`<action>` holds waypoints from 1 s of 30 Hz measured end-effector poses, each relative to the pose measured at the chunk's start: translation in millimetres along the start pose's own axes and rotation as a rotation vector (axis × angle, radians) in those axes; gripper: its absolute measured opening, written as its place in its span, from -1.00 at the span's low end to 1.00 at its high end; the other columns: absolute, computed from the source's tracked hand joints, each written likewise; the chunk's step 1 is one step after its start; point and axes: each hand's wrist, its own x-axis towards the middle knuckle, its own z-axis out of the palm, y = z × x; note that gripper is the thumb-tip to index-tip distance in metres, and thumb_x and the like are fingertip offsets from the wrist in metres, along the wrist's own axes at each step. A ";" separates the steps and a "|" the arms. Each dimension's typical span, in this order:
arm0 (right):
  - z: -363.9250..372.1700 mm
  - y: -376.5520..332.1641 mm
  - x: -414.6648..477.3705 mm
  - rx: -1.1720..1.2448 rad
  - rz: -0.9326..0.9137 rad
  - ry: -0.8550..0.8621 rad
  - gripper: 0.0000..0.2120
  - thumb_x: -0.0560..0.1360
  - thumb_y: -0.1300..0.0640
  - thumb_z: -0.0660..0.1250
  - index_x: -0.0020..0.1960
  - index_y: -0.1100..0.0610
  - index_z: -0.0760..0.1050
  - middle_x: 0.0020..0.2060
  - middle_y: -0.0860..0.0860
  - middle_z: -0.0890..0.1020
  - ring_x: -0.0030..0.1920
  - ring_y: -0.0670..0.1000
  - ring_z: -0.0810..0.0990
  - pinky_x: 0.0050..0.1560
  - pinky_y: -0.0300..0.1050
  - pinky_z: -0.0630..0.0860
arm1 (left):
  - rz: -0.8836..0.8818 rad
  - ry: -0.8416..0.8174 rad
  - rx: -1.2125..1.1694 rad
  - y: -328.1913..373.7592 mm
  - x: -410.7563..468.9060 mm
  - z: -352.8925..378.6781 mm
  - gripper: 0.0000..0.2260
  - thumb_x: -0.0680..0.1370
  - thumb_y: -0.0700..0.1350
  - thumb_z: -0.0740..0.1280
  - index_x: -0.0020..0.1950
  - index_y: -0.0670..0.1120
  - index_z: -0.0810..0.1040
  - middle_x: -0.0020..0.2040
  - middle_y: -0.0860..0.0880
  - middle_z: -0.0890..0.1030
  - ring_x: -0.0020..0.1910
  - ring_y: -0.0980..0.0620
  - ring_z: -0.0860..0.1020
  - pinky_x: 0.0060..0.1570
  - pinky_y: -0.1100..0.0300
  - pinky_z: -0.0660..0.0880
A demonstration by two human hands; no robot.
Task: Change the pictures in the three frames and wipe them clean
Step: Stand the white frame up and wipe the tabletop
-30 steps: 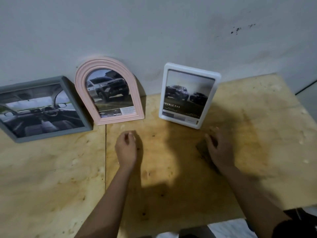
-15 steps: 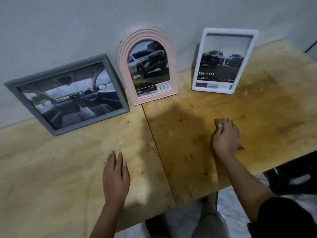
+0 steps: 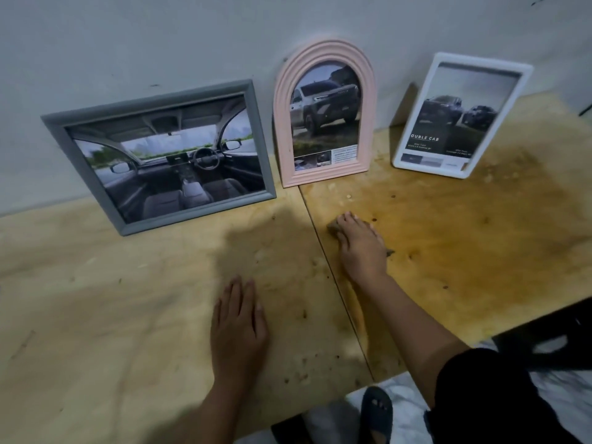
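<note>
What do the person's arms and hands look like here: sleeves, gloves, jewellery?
Both hands are bare: no gloves, and no rings or watch can be made out. The left hand and its forearm show no sleeve up to the frame edge. The right hand has a bare forearm too; a black short sleeve begins above the elbow. No markings are visible on the sleeve.

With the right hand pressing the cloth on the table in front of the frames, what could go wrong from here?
The pink arched frame only leans on the wall, just beyond the right hand pressing the cloth; a forward stroke might topple it. The table looks damp and stained near the white frame, so moisture could reach its base.
</note>
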 end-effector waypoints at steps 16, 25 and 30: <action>-23.8 112.7 -120.1 0.030 0.264 0.255 -0.63 0.62 0.07 0.12 0.39 0.12 0.39 0.37 0.03 0.43 0.40 0.00 0.35 0.36 0.05 0.35 | -0.016 -0.006 -0.031 4.8 -2.2 -1.8 -0.49 0.55 0.05 -0.01 0.47 -0.06 0.29 0.50 -0.07 0.24 0.49 -0.01 0.17 0.43 0.06 0.07; 9.6 34.3 -167.3 0.051 0.390 0.195 -0.56 0.63 0.06 -0.01 0.48 0.15 0.20 0.48 0.04 0.23 0.48 0.01 0.18 0.47 -0.08 0.10 | -0.002 -0.025 -0.047 1.0 -3.4 -3.5 -0.50 0.56 0.04 0.00 0.49 -0.06 0.23 0.52 -0.05 0.18 0.51 0.01 0.10 0.45 0.09 -0.02; 32.4 -15.2 -172.1 0.096 0.219 0.181 -0.59 0.61 0.09 0.05 0.43 0.15 0.32 0.44 0.07 0.32 0.45 0.05 0.28 0.42 -0.06 0.13 | 0.049 -0.090 -0.146 -3.8 0.2 -7.9 -0.47 0.54 0.01 0.01 0.50 -0.10 0.19 0.53 -0.04 0.13 0.50 0.10 0.01 0.46 0.15 -0.09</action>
